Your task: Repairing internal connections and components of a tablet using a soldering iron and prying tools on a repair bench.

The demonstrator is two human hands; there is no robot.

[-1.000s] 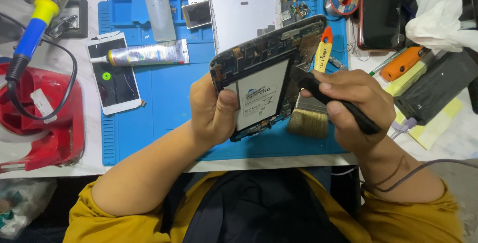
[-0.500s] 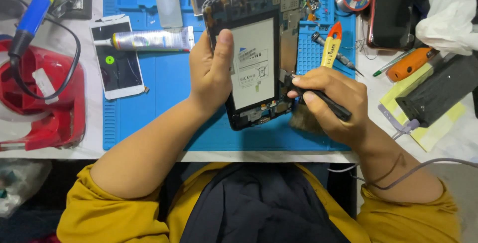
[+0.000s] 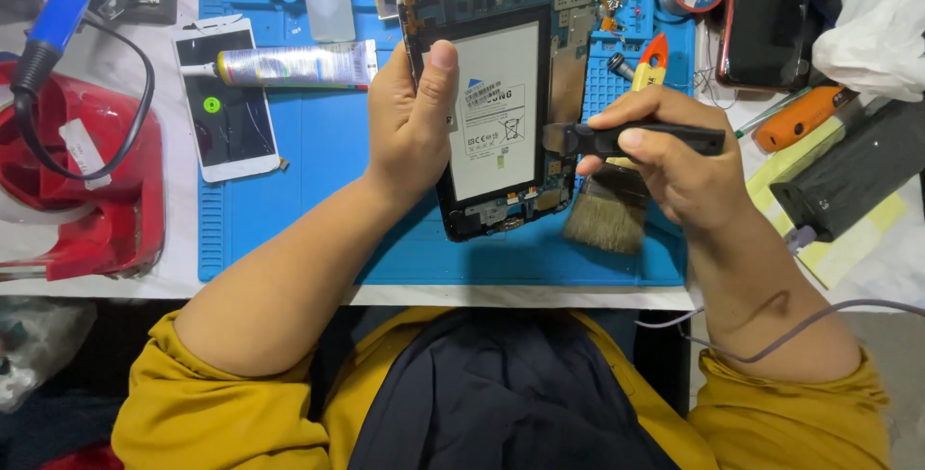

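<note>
Head view: the blue silicone work mat (image 3: 318, 171) covers the middle of the white bench, its near edge running just short of the bench's front lip. Open mat shows only to the left of the forearm and in a thin strip below the device; everywhere else is crowded. Along the left lie a white smartphone (image 3: 226, 94), face up with a cracked glossy screen, and a crinkled metal glue tube (image 3: 294, 64), with a red plastic stand (image 3: 72, 191) and a blue-and-yellow soldering iron (image 3: 63, 8) beyond the mat's edge. An orange-handled tool (image 3: 795, 116) and a dark slab-shaped block (image 3: 853, 181) crowd the right.

The opened tablet (image 3: 501, 94) is raised above the mat, tilted, its flat white battery and green circuit boards exposed inside a black frame. The left hand (image 3: 409, 114) is clamped on its left edge, thumb pressed over the frame. The right hand (image 3: 674, 157) is closed around a black flat pry tool (image 3: 631, 138), whose tip touches the tablet's right edge. A bristle brush (image 3: 607, 215) lies on the mat under that hand.
</note>
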